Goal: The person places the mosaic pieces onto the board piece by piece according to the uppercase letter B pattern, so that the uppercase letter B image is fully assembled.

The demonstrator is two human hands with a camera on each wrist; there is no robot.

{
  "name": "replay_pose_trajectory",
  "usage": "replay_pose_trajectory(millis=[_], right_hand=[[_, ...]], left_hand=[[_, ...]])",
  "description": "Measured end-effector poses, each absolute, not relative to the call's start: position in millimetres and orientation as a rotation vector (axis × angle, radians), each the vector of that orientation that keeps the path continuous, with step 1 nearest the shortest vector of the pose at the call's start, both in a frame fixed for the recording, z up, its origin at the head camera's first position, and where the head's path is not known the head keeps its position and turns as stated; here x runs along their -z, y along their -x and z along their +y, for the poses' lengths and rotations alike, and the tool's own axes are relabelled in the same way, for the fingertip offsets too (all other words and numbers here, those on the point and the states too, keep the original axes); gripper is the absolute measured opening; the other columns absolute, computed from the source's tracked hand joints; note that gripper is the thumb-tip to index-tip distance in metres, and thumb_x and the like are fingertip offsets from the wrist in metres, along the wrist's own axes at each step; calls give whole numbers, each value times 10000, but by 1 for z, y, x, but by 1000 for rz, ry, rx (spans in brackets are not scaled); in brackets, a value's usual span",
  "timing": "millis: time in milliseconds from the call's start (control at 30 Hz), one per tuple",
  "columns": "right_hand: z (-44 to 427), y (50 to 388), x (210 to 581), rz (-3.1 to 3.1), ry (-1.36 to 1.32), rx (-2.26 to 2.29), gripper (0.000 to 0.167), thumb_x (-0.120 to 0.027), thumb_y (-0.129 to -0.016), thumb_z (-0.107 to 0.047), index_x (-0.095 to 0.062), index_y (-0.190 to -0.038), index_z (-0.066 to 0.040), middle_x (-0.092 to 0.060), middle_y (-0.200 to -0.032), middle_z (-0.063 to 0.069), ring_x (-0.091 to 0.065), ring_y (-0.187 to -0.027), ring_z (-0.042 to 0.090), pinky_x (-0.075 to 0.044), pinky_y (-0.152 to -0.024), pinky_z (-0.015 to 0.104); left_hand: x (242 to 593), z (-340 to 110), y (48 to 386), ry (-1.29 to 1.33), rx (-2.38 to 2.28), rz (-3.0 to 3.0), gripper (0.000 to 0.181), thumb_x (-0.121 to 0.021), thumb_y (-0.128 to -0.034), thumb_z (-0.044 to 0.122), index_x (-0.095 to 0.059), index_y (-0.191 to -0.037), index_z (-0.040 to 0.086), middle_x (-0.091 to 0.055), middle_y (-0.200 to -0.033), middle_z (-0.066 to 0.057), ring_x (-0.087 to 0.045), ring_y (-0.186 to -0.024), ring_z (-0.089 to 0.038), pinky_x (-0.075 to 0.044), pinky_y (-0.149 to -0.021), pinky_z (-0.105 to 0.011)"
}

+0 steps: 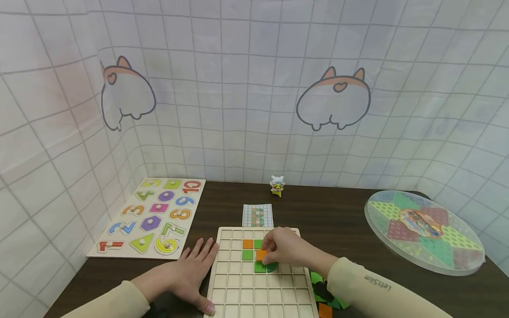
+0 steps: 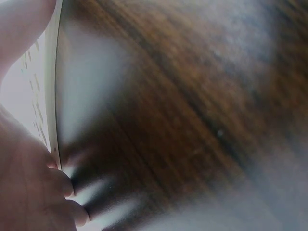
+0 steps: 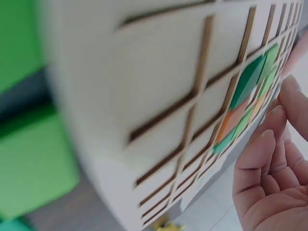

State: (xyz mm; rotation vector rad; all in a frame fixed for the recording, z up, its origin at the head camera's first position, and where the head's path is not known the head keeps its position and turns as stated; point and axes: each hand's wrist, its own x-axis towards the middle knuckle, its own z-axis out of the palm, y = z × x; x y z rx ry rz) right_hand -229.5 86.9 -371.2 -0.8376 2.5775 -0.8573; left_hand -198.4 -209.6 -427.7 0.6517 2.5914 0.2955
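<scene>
A pale wooden grid board lies on the dark table, with an orange tile, several green tiles and a dark green piece in its upper cells. My right hand pinches an orange square tile between thumb and fingers, low over the cells among the green ones. In the right wrist view my fingertips largely hide that tile. Spread fingers of my left hand lie along the board's left edge, with the thumb touching its lower left corner.
Behind the board lies a pattern card, and farther back stands a small figurine. A number puzzle lies at left, a round star-patterned game board at right. Loose green and orange tiles sit beside the right forearm.
</scene>
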Motion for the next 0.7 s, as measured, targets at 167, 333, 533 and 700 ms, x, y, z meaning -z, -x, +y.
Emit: replay_pose_trajectory(millis=[167,333,533,700], right_hand=[[67,221,374,2572,873,845,169,-872,-796,-77,-758,-917,-46,-683,-761,-21,-574,-694,99,-505,-672,273],[58,218,377,2575,903,829,185,-887,-771,-72,-757,-898,-43,-705,-769,-8,-578,-677,54,-513,-670,235],[51,216,380,2598,913,776,188,-892,-766,-85,-764,-898,-47,-692,-718,-35,-555,-630,27,-500,-643,212],[48,214,382,2640,925,716,179,-895,-766,-101,-763,-876,-53,-671,-653,-57,-533,-584,11,-486,-627,202]], left_hand=[[428,-210,199,-652,-282,2589,1475,-702,-624,890,-6,-1652,93,34,-1719,-216,30,-1570,-491,-125,-1174,-750],[429,-211,199,-656,-291,2599,1494,-674,-597,926,-5,-1654,110,27,-1719,-215,28,-1569,-496,-121,-1166,-760],[427,-210,197,-646,-293,2604,1480,-707,-606,898,-36,-1652,95,0,-1720,-214,21,-1573,-484,-128,-1178,-746],[431,-212,198,-655,-296,2612,1485,-688,-601,915,-32,-1653,100,4,-1720,-212,25,-1573,-483,-129,-1176,-747]])
